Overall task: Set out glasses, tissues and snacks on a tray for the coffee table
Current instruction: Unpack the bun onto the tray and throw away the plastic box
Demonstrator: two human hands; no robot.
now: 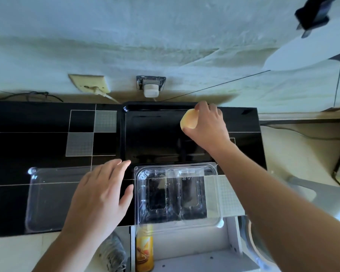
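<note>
A black tray (130, 134) lies on the black glossy table (28, 122), against the wall. Over the tray's far right corner my right hand (208, 126) grips a pale yellow round snack (188, 119). In front of the tray stands an open clear plastic snack container (177, 195) with two compartments; its clear lid (49, 201) lies flat to the left. My left hand (100, 197) hovers open with spread fingers over the lid's right edge, beside the container.
Below the table's front edge a yellow snack can (144, 250) stands on a white shelf (194, 258). Two wall outlets (151, 85) with plugs sit behind the tray. A white chair (302, 189) is at the right.
</note>
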